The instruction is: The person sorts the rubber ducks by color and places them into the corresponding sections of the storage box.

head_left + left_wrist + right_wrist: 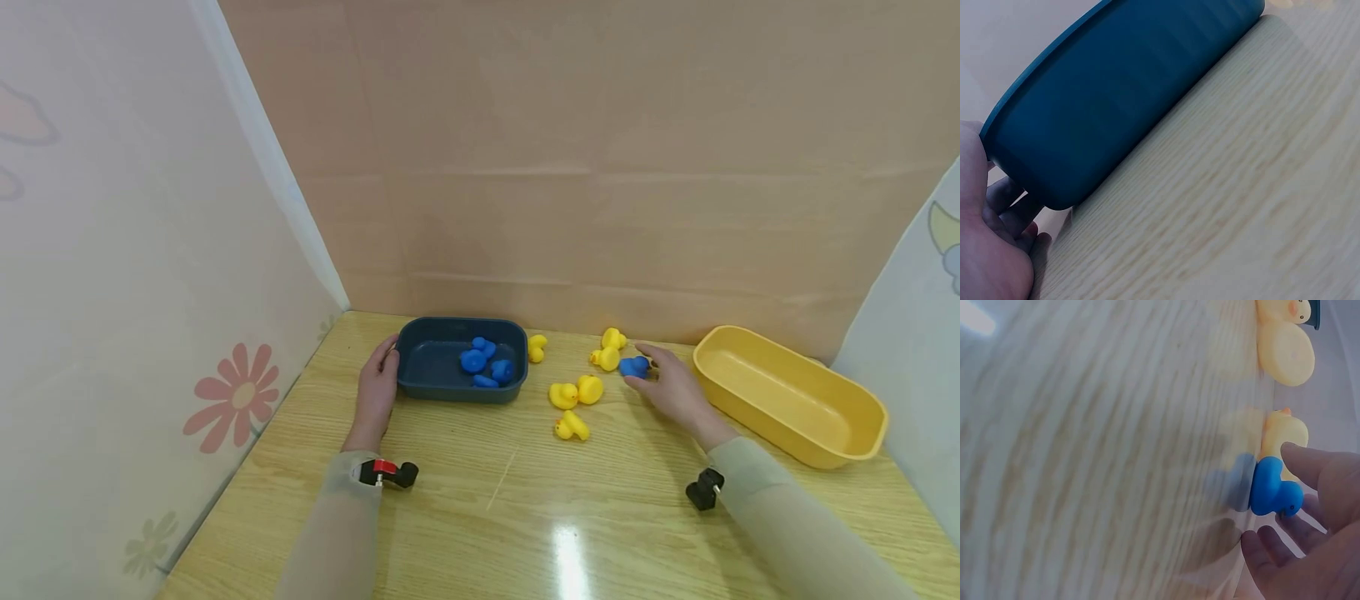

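Observation:
My left hand [377, 387] holds the left end of a dark blue bin [457, 393], thumb at the rim and bent fingers against the outer wall in the left wrist view. Several blue rubber ducks [474, 361] lie inside, toward the bin's right. On the table, my right hand [675, 387] reaches around another blue rubber duck [633, 367]. Its thumb and fingers are spread on either side of that duck; in the right wrist view, the blue duck [1267, 494] sits between thumb and fingertips, with gaps showing.
Several yellow rubber ducks [564, 396] are scattered between the bin and my right hand, one beside the bin's right wall. A yellow bin [791, 414] stands at the right, close to my right forearm. A brown backdrop [600, 208] rises behind the wooden table [480, 517].

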